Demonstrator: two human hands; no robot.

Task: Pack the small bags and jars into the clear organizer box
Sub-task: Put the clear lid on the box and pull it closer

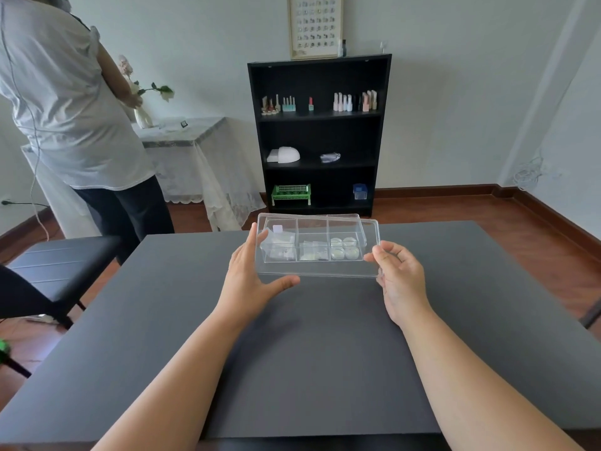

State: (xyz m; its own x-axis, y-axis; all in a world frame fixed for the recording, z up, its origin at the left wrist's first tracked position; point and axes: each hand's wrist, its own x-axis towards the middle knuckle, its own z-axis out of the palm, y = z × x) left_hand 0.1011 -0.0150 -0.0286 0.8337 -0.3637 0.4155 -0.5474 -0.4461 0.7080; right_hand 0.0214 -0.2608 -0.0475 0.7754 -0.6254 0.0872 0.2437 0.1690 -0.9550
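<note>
A clear organizer box sits on the far part of the dark grey table. Its right compartment holds several small round jars. Small clear bags lie in the middle and left compartments. A clear lid is held flat over the box, shifted slightly to the right and toward me. My left hand grips the lid's left end, thumb under the near edge. My right hand pinches the lid's right end.
A person in a white shirt stands at the far left by a cloth-covered side table. A black bench stands left of the table. A black shelf unit with bottles stands against the back wall.
</note>
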